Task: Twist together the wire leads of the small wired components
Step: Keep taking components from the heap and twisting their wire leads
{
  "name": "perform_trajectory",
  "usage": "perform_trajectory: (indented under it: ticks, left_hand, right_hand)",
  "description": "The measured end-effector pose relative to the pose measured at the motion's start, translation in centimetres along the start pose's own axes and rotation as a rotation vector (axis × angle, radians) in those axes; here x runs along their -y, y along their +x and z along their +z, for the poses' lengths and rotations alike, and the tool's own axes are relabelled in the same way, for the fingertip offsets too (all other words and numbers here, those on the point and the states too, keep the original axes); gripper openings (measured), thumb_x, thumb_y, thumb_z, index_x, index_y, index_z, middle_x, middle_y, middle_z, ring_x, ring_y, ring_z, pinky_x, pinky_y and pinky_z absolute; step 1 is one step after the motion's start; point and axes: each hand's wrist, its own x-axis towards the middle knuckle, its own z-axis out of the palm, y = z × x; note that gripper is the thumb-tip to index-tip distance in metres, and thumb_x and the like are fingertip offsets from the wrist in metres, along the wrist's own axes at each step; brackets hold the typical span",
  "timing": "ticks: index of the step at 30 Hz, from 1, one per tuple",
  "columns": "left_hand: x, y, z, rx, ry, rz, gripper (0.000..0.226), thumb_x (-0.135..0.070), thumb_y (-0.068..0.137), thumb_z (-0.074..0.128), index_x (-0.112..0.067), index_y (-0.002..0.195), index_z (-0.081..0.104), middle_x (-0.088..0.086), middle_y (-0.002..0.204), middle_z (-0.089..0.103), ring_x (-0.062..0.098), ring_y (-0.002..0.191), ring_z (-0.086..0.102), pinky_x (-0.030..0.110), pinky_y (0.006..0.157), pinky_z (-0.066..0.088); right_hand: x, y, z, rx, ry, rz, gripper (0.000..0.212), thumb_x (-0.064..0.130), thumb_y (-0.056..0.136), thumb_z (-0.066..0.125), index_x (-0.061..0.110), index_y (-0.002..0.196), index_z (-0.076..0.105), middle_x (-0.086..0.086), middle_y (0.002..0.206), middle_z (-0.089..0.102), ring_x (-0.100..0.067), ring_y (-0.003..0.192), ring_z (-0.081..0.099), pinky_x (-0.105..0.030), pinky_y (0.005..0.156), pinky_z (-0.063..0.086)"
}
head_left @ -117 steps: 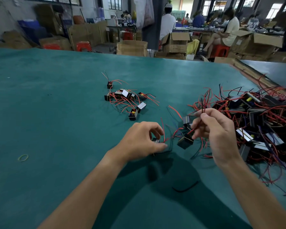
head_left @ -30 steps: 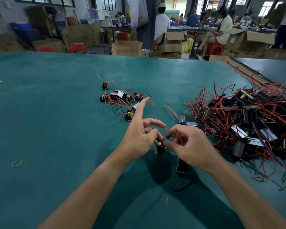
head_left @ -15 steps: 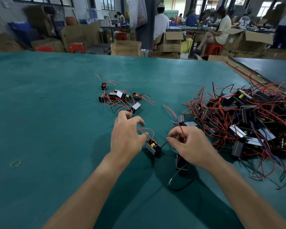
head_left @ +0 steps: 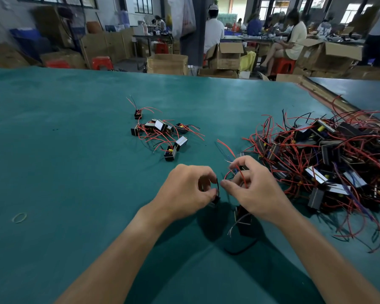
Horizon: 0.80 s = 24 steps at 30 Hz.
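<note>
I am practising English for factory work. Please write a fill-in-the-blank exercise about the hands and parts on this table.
The left hand pinches a thin wire coloured ___.
The right hand pinches a looped wire coloured ___.
The large pile lies on the ___ side of the table.
The rubber band lies to the ___ of both hands.
Missing words: black; red; right; left.

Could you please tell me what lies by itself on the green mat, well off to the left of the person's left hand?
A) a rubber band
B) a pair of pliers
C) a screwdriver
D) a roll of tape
A: a thin, pale rubber band lies flat on the green mat, far to the left of the left hand.
</note>
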Motion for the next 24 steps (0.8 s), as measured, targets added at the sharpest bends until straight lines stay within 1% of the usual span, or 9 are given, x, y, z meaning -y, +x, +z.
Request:
perform_trajectory:
  ticks: [4,6,8,9,12,15,19,21,24]
  left_hand:
    - [-0.3,-0.1,0.0,0.101,-0.138,-0.081,0.011,-0.012,0.073,0.073,-0.021,0.078,0.069,-0.008,0.063,0.065,0.006,0.057,0.058,0.023,0.059,0.049]
    - [-0.3,-0.1,-0.2,0.119,-0.163,-0.119,0.019,-0.009,0.07,0.074,-0.021,0.077,0.061,-0.008,0.067,0.068,0.009,0.062,0.063,0.026,0.062,0.053]
    - [-0.2,-0.1,-0.4,0.136,-0.18,-0.16,0.029,-0.008,0.067,0.074,-0.022,0.077,0.051,-0.009,0.07,0.07,0.009,0.064,0.064,0.028,0.064,0.055]
    - [-0.2,-0.1,-0.5,0.145,-0.174,-0.158,0.03,-0.009,0.066,0.075,-0.023,0.075,0.05,-0.009,0.072,0.071,0.009,0.066,0.065,0.029,0.065,0.055]
    - [-0.3,-0.1,-0.7,0.204,-0.12,-0.1,0.015,-0.011,0.068,0.076,-0.02,0.072,0.065,-0.006,0.073,0.072,0.008,0.071,0.067,0.034,0.07,0.055]
    - [-0.2,-0.1,-0.7,0.277,-0.125,-0.083,0.012,-0.012,0.073,0.076,-0.021,0.079,0.075,-0.005,0.075,0.073,0.008,0.073,0.067,0.033,0.073,0.055]
    - [-0.2,0.0,-0.3,0.274,-0.07,-0.066,0.007,-0.023,0.086,0.07,-0.019,0.086,0.076,-0.002,0.074,0.072,0.016,0.072,0.064,0.032,0.073,0.054]
    - [-0.5,0.0,-0.1,0.286,-0.028,-0.057,0.009,-0.02,0.086,0.068,-0.021,0.085,0.076,-0.004,0.07,0.07,0.011,0.066,0.061,0.025,0.069,0.051]
    - [-0.7,-0.1,-0.5,0.318,-0.096,-0.071,0.027,-0.003,0.081,0.056,-0.021,0.086,0.076,-0.012,0.07,0.071,-0.001,0.069,0.063,0.015,0.068,0.046]
  right_hand:
    - [0.7,0.0,-0.7,-0.015,0.055,-0.046,0.02,0.021,0.08,0.08,0.013,0.073,0.062,-0.006,0.061,0.062,-0.014,0.056,0.047,-0.034,0.054,0.041]
    - [1.2,-0.1,-1.1,0.031,0.16,-0.06,0.02,0.015,0.079,0.081,0.013,0.069,0.063,0.002,0.06,0.06,-0.01,0.057,0.049,-0.027,0.054,0.041]
    - [1.7,-0.3,-1.6,0.122,0.296,-0.038,0.016,0.01,0.076,0.081,0.011,0.072,0.065,0.005,0.061,0.061,-0.005,0.051,0.049,-0.016,0.049,0.04]
    - [1.9,-0.4,-1.9,0.178,0.347,-0.015,0.013,0.011,0.074,0.08,0.011,0.073,0.066,0.003,0.06,0.061,-0.004,0.046,0.048,-0.014,0.044,0.038]
    - [2.2,-0.6,-2.5,0.277,0.422,0.005,0.005,0.015,0.072,0.073,0.017,0.072,0.069,-0.005,0.058,0.061,-0.01,0.036,0.042,-0.018,0.036,0.035]
    - [2.3,-0.6,-2.8,0.295,0.49,-0.01,0.008,0.013,0.077,0.071,0.017,0.07,0.069,-0.007,0.06,0.062,-0.012,0.038,0.044,-0.02,0.038,0.04]
    - [2.3,-0.5,-2.7,0.297,0.495,0.019,0.012,0.021,0.083,0.069,0.014,0.073,0.068,-0.009,0.062,0.063,-0.012,0.04,0.045,-0.02,0.04,0.042]
    - [2.3,-0.5,-2.5,0.285,0.48,0.063,0.017,0.025,0.084,0.063,0.01,0.077,0.068,-0.011,0.061,0.064,-0.012,0.038,0.044,-0.02,0.039,0.042]
    - [2.2,-0.3,-2.3,0.254,0.444,0.128,0.024,0.019,0.096,0.055,0.002,0.084,0.066,-0.012,0.058,0.063,-0.012,0.034,0.042,-0.021,0.037,0.039]
